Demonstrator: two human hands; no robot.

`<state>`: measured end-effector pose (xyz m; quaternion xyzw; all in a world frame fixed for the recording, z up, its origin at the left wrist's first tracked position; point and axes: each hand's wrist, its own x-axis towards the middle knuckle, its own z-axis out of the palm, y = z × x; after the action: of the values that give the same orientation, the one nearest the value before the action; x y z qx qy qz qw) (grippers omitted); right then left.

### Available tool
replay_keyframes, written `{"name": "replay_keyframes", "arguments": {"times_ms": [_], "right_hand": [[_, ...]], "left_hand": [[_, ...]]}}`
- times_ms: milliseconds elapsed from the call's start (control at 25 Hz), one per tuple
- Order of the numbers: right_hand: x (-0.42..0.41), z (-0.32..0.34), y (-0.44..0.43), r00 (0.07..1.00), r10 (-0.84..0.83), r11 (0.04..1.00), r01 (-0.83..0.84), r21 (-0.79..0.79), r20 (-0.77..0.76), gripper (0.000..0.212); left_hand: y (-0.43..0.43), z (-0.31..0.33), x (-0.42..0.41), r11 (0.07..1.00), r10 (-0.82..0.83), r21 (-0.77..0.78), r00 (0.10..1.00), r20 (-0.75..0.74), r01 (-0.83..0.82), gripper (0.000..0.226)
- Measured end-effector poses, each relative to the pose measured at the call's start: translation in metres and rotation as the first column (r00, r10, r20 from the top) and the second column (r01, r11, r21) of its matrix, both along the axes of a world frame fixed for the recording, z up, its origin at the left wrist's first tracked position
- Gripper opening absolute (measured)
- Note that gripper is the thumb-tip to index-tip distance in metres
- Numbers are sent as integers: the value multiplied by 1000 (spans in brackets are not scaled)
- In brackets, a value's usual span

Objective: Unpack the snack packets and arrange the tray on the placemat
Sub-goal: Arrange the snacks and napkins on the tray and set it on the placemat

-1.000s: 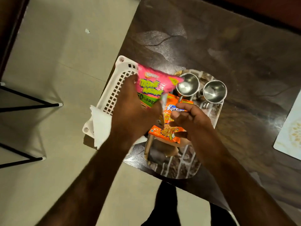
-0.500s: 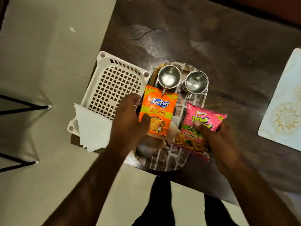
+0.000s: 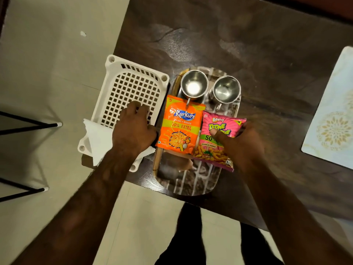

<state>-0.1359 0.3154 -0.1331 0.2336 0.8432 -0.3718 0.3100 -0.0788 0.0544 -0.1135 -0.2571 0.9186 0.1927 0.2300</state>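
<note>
A pink packet [image 3: 219, 138] is pinned under the thumb of the right hand [image 3: 242, 148] on the patterned tray [image 3: 191, 180], touching an orange packet [image 3: 180, 127]. The left hand [image 3: 133, 129], fingers loosely spread and holding nothing, is lowered over the emptied white basket [image 3: 129, 87]. Two empty steel cups [image 3: 210, 87] stand beyond. Unpacking is judged finished; next, the tray must be carried to the placemat [image 3: 332, 111], well apart.

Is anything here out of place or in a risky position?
Yes. The tray juts past the table's near edge, and the white basket overhangs its left edge. The tray is not on the placemat, which lies apart at the right. Nothing looks spilled or damaged.
</note>
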Motion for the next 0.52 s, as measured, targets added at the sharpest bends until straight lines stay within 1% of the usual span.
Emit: {"name": "replay_keyframes", "arguments": {"times_ms": [80,160,240,320,400,480,520], "right_hand": [[-1,0,-5,998,-9,999,12,48,-55,72],[-4,0,-9,995,-12,998,17,54,-102,71],[-6,-1,-12,991,-14,998,21,53,-130,75],[-7,0,-11,990,-5,999,12,50,-144,78],[-3,3,-9,986,-17,1000,20,15,-164,76],[5,10,-4,974,-82,996,76,-35,-212,76],[9,14,1,966,-96,995,91,-33,-239,78]], "left_hand": [[0,0,-1,1000,7,1,1000,-1,-7,57],[-1,1,-1,1000,16,10,1000,-4,-16,57],[-2,1,0,999,16,32,1000,-11,-16,57],[-6,2,2,997,21,75,998,-53,-17,54],[-17,5,7,996,24,85,992,-124,-14,47],[-33,10,15,994,-35,94,993,-117,46,40],[-42,13,18,988,-96,117,993,-67,104,40]]}}
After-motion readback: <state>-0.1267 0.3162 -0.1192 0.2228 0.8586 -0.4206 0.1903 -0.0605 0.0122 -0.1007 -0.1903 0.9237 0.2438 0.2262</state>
